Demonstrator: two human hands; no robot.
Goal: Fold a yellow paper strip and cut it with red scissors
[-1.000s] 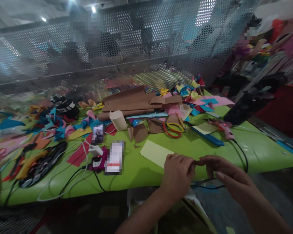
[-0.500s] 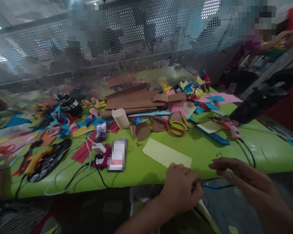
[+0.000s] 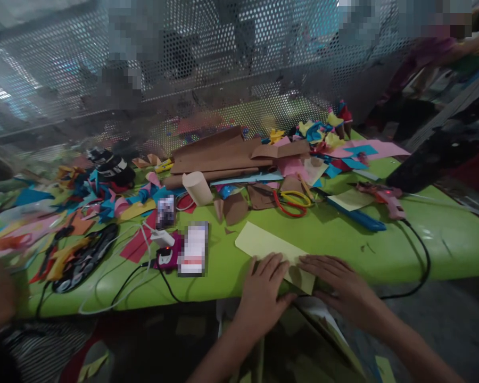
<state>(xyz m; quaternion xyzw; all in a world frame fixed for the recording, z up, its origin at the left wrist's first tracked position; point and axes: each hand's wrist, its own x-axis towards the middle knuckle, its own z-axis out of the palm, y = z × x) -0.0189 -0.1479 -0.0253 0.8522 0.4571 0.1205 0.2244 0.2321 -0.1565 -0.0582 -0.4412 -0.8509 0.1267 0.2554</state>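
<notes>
While both my hands lie flat on the pale yellow paper strip (image 3: pixel 269 246) at the near edge of the green tabletop (image 3: pixel 383 250), I grasp nothing: my left hand (image 3: pixel 261 290) presses its near end with fingers spread, my right hand (image 3: pixel 337 282) pins the near right corner. To do this well, I judge I should keep both palms down evenly, so the strip cannot skid toward the black cable (image 3: pixel 421 255) or off the edge.
</notes>
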